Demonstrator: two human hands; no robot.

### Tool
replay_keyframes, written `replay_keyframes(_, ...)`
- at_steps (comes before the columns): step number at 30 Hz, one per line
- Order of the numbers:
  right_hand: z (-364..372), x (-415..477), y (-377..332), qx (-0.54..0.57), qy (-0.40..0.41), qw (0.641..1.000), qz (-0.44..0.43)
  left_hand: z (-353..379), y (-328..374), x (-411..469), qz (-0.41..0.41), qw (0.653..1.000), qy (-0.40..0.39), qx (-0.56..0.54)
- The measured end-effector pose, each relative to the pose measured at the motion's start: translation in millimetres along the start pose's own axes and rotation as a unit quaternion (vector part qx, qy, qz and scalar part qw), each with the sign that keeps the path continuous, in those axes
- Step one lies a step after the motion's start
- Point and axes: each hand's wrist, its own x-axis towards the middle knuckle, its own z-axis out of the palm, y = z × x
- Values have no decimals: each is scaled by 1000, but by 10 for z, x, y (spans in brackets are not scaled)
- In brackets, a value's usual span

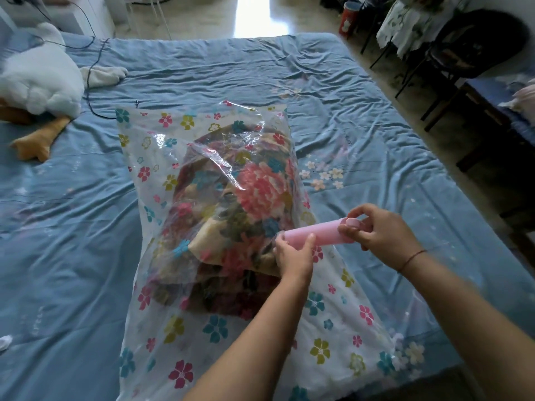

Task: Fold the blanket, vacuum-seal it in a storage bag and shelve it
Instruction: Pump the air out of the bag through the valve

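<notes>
While a white plush goose point(43, 79) is lying idle at the left edge of the bed point(58, 241), with a black cable point(95, 70) trailing past it, the storage bag point(173, 328) is sprawling across the middle of the blue sheet, its film billowing loose. Inside it the folded blanket point(246, 192) is sitting toward the far end, big pink flowers showing through the clear plastic.

Just right of that bundle, the left hand point(293, 256) is wrapping its fingers point(309, 241) round the lower end of a pink pump point(315, 231). It is pressing the tip onto the bag, presumably over the valve, which is hiding under the hand. Further right, the right hand point(376, 230) is clasping the pump's outer end, fingers curling round the cap or handle. Beyond it, a dark chair point(463, 53) is standing off the bed.

To my eye the air is only beginning to come out. The blanket is looking soft, bulky and fairly light, while the film is looking thin and slippery. Scooping both palms under the bundle, or gripping the flat empty margins, seems safer than pinching plastic stretched over the blanket. Once flattened, the pack will probably be handling like a stiff slab.
</notes>
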Motion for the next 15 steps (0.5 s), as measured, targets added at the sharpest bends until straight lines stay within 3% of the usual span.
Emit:
replay_keyframes(2,-7,-40,-104,77,11,997,10,-139,52,-105,158,982,-98,37)
replay_keyframes(5,-53,-68,-272,226,-42,973,0,-209,271,-94,303,930,-186,92)
replay_keyframes(11,-274,-26,-421,356,-103,929,15,-132,565,-35,411,885,-159,148)
replay_keyframes(15,-660,-35,-622,458,-143,877,3,-190,572,-29,408,891,-131,152)
